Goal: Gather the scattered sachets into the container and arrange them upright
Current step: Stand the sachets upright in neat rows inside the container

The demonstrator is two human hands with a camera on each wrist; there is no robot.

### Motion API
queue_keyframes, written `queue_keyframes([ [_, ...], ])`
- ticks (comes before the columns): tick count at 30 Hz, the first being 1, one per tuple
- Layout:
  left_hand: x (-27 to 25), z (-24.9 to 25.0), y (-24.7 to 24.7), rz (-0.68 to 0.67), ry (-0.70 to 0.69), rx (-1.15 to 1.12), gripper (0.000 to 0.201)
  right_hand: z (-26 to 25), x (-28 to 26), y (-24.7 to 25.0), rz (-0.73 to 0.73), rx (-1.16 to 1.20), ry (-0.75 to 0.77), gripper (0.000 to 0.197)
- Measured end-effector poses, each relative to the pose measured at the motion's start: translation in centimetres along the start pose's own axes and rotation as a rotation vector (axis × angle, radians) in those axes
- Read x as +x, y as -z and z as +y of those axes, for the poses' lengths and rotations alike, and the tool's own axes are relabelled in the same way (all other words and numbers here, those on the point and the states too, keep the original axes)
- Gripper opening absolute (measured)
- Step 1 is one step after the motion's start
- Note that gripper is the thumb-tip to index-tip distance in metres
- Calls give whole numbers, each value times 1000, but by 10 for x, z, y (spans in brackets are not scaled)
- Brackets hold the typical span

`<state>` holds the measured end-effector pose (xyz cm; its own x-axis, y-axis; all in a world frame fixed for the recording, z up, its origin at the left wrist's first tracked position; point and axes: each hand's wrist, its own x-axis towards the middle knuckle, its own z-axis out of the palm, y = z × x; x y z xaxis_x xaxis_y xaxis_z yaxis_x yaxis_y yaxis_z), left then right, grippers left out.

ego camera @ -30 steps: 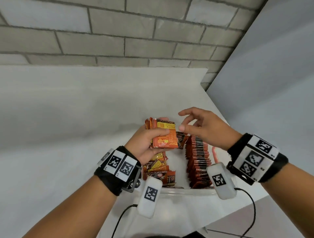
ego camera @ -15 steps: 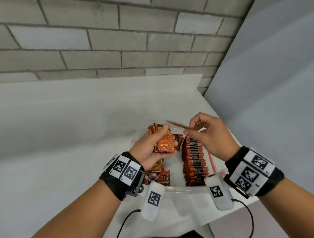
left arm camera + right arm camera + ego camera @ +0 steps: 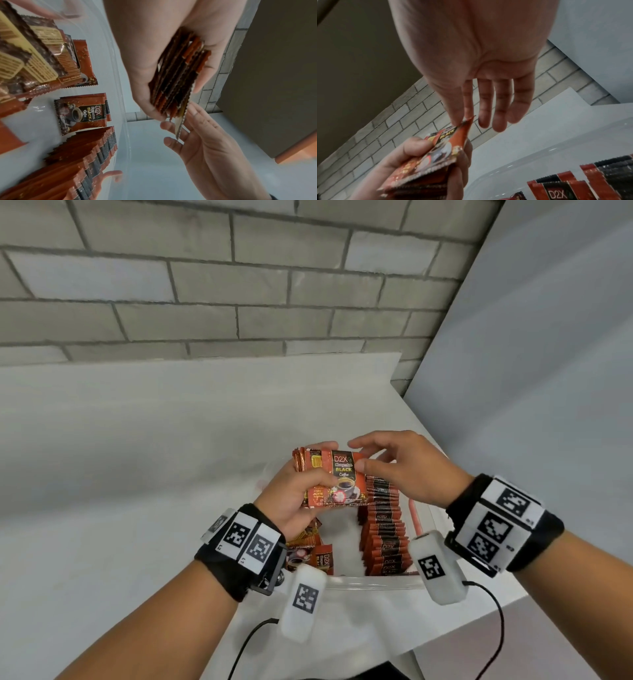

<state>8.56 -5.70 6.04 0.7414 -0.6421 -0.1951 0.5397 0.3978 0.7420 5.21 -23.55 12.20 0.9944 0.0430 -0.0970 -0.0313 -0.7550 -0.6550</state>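
The front sachet (image 3: pixel 337 481) reads "D2X BLACK Coffee"; row sachets (image 3: pixel 385 546) show "D2X".

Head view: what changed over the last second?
The right hand, which half a second ago held a single sachet edge-on beside the stack, has brought it flat against the front of the orange coffee-sachet stack, thumb and fingers pinching its right edge. The left hand keeps its grip on the stack. The upright sachet row in the clear plastic container is unchanged.
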Motion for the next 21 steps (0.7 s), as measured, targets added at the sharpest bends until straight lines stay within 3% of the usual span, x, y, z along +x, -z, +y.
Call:
queue_keyframes([
  [3,2,7,2,36,15,42,51,1,12,4,-49,-32,-9,22],
  [6,4,20,16,157,6,83,46,8,24,9,-45,-60,-60,9],
  [10,4,32,42,293,-10,216,27,19,37,3,-2,-356,-207,4],
  [21,11,35,50,312,-12,237,17,28,65,-47,-261,-641,-250,11],
])
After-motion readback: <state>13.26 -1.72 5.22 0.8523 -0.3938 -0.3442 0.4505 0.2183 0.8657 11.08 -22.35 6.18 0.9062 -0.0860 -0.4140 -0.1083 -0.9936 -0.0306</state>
